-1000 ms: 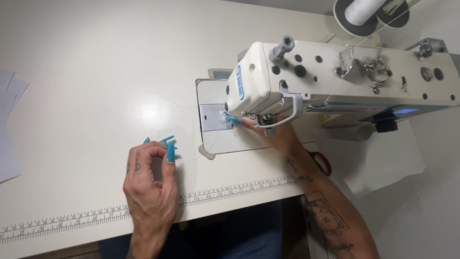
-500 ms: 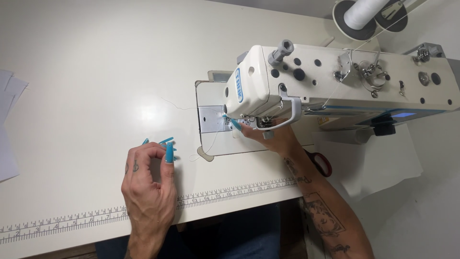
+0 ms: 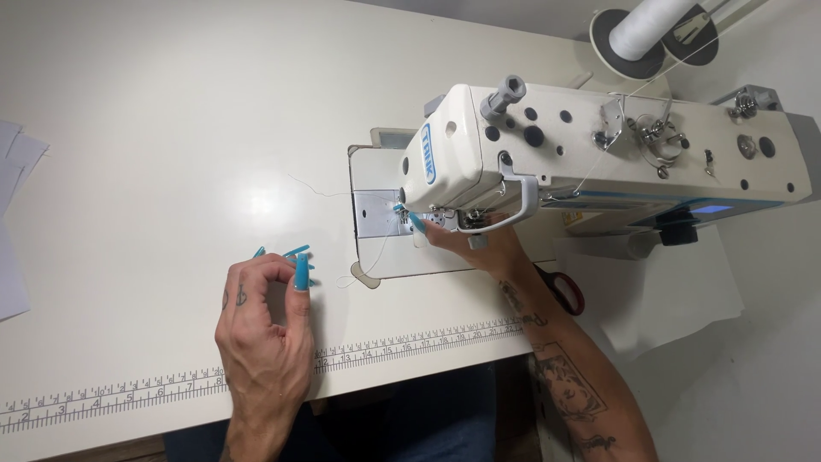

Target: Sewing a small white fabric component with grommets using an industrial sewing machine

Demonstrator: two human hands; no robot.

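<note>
My left hand rests on the white table, its fingers curled with long blue nails, holding nothing. My right hand reaches under the head of the white sewing machine, with its fingertips at the needle plate pinching a thin white thread that trails left over the table. The fingertips are partly hidden by the machine head.
A thread cone stands behind the machine. Red-handled scissors lie by my right forearm next to a white cloth piece. White paper sheets lie at the left edge. A printed ruler runs along the front edge.
My right hand has shifted slightly under the machine head by the needle. My left hand has stayed in place.
</note>
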